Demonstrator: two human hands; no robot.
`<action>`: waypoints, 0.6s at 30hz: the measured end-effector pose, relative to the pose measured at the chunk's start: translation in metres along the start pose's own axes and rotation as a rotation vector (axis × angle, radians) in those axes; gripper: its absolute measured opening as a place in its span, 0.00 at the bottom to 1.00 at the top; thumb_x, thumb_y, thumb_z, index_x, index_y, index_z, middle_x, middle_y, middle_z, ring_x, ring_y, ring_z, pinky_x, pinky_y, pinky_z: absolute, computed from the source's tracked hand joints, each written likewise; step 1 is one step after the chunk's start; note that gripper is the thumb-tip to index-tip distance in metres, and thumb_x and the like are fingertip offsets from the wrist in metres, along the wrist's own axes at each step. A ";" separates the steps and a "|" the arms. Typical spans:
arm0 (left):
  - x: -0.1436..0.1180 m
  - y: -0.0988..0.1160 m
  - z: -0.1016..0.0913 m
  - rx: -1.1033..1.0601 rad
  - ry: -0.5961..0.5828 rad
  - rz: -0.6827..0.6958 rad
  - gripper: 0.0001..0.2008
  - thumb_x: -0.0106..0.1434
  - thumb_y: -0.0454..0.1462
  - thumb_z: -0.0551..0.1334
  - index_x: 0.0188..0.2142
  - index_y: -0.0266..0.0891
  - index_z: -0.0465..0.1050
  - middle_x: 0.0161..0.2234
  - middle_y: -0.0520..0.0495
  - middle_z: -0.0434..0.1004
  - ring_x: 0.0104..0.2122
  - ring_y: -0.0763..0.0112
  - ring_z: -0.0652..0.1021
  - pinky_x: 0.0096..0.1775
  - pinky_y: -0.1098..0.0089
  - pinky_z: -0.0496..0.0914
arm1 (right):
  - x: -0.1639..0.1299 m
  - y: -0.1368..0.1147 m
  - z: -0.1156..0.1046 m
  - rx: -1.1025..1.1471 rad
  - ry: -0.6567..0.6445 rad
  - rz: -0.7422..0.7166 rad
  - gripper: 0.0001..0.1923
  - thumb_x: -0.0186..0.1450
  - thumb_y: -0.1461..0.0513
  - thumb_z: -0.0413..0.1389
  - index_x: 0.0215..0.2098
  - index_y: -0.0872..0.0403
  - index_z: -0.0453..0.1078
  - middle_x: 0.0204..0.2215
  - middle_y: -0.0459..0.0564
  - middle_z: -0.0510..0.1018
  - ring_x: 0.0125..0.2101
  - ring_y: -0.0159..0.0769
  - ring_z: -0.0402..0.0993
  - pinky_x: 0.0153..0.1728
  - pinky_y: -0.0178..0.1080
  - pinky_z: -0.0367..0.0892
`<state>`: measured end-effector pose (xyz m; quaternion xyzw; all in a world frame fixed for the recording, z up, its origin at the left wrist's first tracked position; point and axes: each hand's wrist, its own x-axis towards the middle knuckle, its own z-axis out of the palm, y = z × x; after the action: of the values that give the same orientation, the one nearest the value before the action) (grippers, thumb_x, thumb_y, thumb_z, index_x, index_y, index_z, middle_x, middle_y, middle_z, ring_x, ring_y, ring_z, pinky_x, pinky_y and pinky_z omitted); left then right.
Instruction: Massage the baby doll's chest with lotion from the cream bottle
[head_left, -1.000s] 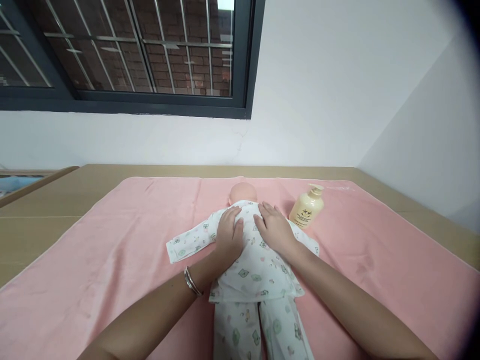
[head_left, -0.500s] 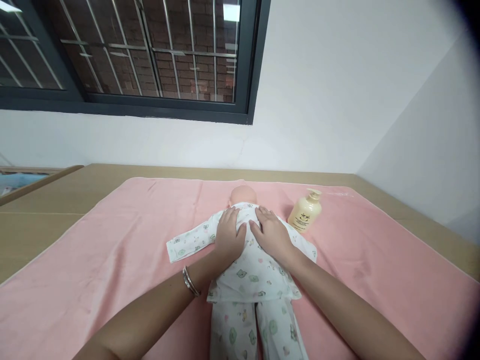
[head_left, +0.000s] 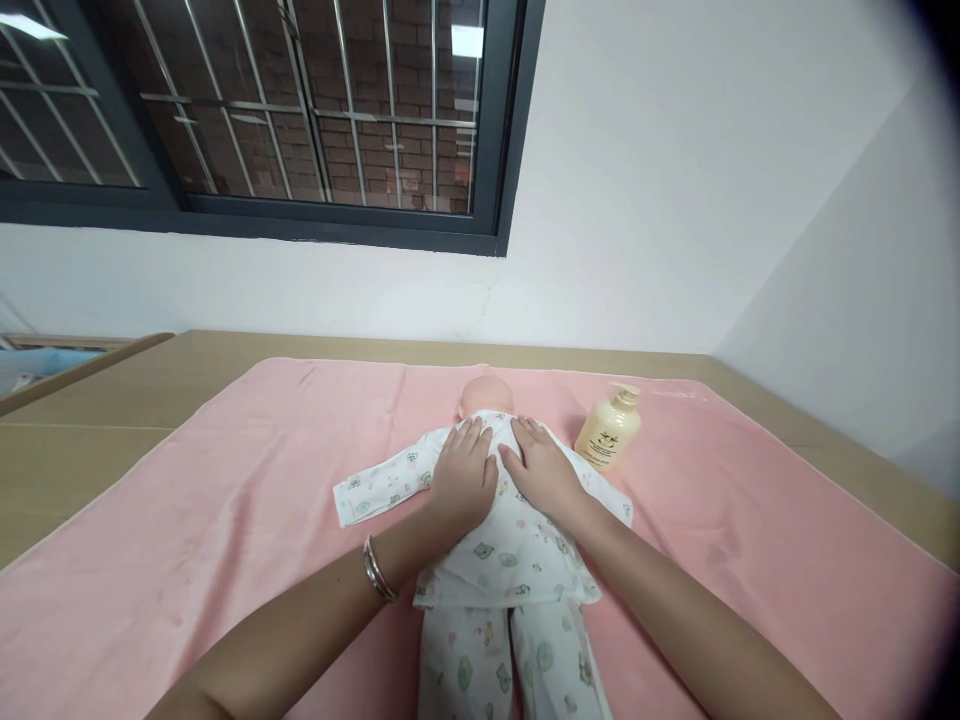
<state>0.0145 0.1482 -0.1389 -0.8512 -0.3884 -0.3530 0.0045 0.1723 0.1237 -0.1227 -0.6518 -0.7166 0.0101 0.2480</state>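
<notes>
We note a doll (head_left: 504, 520) dressed in soft, matt printed cotton cloth; its head shows smooth, slightly glossy plastic. The pink towel (head_left: 225, 500) beneath is matt, fine-napped cloth. The lotion bottle (head_left: 607, 432) is smooth cream plastic with a faint sheen. The bracelet (head_left: 374, 570) looks like polished metal. The desk (head_left: 90, 440) surface appears matt brown cardboard

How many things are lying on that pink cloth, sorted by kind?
Baby dolls in white printed pyjamas: 1, lying under the left hand and right hand, both flat on it
Cream-yellow plastic pump bottles: 1
Total on the pink towel cloth: 2
</notes>
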 end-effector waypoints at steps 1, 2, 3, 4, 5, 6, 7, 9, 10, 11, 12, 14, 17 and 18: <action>-0.001 0.002 0.000 0.009 0.020 0.012 0.20 0.65 0.34 0.48 0.55 0.32 0.65 0.58 0.34 0.65 0.60 0.54 0.63 0.59 0.48 0.59 | 0.003 0.005 0.001 0.017 -0.016 0.004 0.30 0.70 0.51 0.42 0.63 0.62 0.56 0.62 0.61 0.59 0.63 0.47 0.50 0.61 0.51 0.49; -0.003 0.004 -0.001 0.012 0.040 0.024 0.19 0.65 0.34 0.48 0.54 0.33 0.66 0.57 0.34 0.67 0.60 0.54 0.64 0.58 0.49 0.60 | 0.006 0.009 0.001 0.032 -0.032 0.011 0.30 0.70 0.51 0.42 0.63 0.61 0.56 0.62 0.60 0.58 0.63 0.47 0.50 0.62 0.52 0.48; -0.004 0.007 -0.002 0.009 0.055 0.030 0.19 0.66 0.34 0.48 0.53 0.34 0.67 0.56 0.35 0.68 0.59 0.54 0.65 0.58 0.49 0.61 | 0.009 0.013 0.002 0.043 -0.043 0.016 0.30 0.70 0.50 0.41 0.63 0.60 0.56 0.63 0.60 0.57 0.64 0.47 0.50 0.62 0.52 0.47; -0.005 0.009 -0.003 0.001 0.070 0.022 0.18 0.65 0.34 0.48 0.52 0.35 0.67 0.54 0.36 0.69 0.58 0.55 0.66 0.57 0.50 0.62 | 0.010 0.015 0.002 0.047 -0.050 0.017 0.30 0.70 0.50 0.41 0.63 0.60 0.56 0.63 0.59 0.57 0.64 0.46 0.49 0.62 0.52 0.47; -0.005 0.010 -0.003 -0.012 0.082 -0.002 0.18 0.65 0.33 0.48 0.52 0.35 0.67 0.53 0.36 0.70 0.57 0.55 0.67 0.57 0.50 0.63 | 0.010 0.015 0.002 0.043 -0.050 0.015 0.30 0.70 0.50 0.40 0.63 0.60 0.56 0.63 0.59 0.57 0.64 0.45 0.49 0.62 0.52 0.46; -0.005 0.011 -0.003 -0.029 0.089 -0.038 0.18 0.65 0.33 0.48 0.52 0.35 0.67 0.53 0.36 0.70 0.56 0.55 0.68 0.56 0.51 0.63 | 0.010 0.014 0.002 0.030 -0.046 0.014 0.29 0.71 0.51 0.39 0.63 0.60 0.56 0.63 0.60 0.57 0.64 0.45 0.49 0.62 0.52 0.46; -0.004 0.010 -0.004 -0.048 0.088 -0.082 0.18 0.65 0.33 0.49 0.52 0.35 0.67 0.53 0.36 0.70 0.55 0.56 0.68 0.56 0.52 0.63 | 0.008 0.011 0.002 0.013 -0.044 0.014 0.29 0.71 0.52 0.38 0.63 0.61 0.55 0.63 0.60 0.57 0.64 0.45 0.48 0.62 0.52 0.45; 0.001 0.007 -0.003 -0.080 0.064 -0.171 0.19 0.64 0.35 0.50 0.53 0.34 0.66 0.53 0.36 0.69 0.55 0.55 0.68 0.56 0.51 0.63 | 0.002 0.001 0.001 -0.022 -0.051 0.018 0.30 0.71 0.53 0.36 0.63 0.64 0.53 0.63 0.63 0.56 0.64 0.47 0.47 0.62 0.52 0.44; 0.005 0.004 -0.003 -0.090 0.038 -0.210 0.19 0.64 0.35 0.51 0.53 0.34 0.66 0.53 0.35 0.69 0.55 0.54 0.68 0.56 0.50 0.62 | -0.003 -0.006 0.001 -0.034 -0.062 0.021 0.30 0.71 0.54 0.36 0.64 0.66 0.52 0.63 0.64 0.55 0.64 0.48 0.46 0.62 0.53 0.44; 0.009 0.001 -0.002 -0.099 0.005 -0.245 0.19 0.63 0.36 0.52 0.53 0.34 0.66 0.53 0.35 0.69 0.55 0.54 0.67 0.57 0.49 0.60 | -0.008 -0.014 0.001 -0.044 -0.075 0.021 0.30 0.71 0.55 0.36 0.64 0.67 0.51 0.64 0.65 0.53 0.65 0.49 0.45 0.62 0.53 0.45; 0.013 -0.003 -0.002 -0.108 -0.029 -0.273 0.19 0.63 0.37 0.52 0.53 0.34 0.66 0.54 0.35 0.69 0.56 0.53 0.67 0.58 0.47 0.58 | -0.014 -0.022 0.000 -0.049 -0.089 0.017 0.30 0.71 0.55 0.37 0.64 0.68 0.50 0.64 0.66 0.52 0.65 0.51 0.43 0.62 0.54 0.45; 0.020 -0.010 -0.002 -0.120 -0.084 -0.312 0.20 0.63 0.37 0.52 0.53 0.36 0.66 0.55 0.36 0.68 0.58 0.53 0.65 0.59 0.43 0.52 | -0.026 -0.035 0.000 -0.055 -0.110 -0.004 0.30 0.70 0.57 0.39 0.65 0.66 0.48 0.65 0.63 0.48 0.65 0.53 0.39 0.62 0.56 0.45; 0.024 -0.016 -0.002 -0.109 -0.112 -0.328 0.20 0.63 0.38 0.51 0.54 0.40 0.65 0.57 0.39 0.66 0.60 0.54 0.62 0.60 0.39 0.44 | -0.037 -0.044 0.000 -0.043 -0.108 -0.065 0.28 0.70 0.58 0.39 0.66 0.60 0.48 0.66 0.57 0.46 0.66 0.52 0.36 0.62 0.58 0.45; 0.024 -0.016 -0.002 -0.097 -0.111 -0.328 0.20 0.64 0.38 0.51 0.55 0.41 0.65 0.58 0.39 0.66 0.60 0.54 0.61 0.59 0.38 0.44 | -0.037 -0.043 0.001 -0.026 -0.100 -0.082 0.28 0.70 0.58 0.39 0.66 0.59 0.49 0.66 0.55 0.47 0.66 0.51 0.36 0.62 0.57 0.45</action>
<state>0.0137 0.1741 -0.1274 -0.7939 -0.5041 -0.3198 -0.1157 0.1332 0.0832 -0.1216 -0.6237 -0.7544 0.0232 0.2034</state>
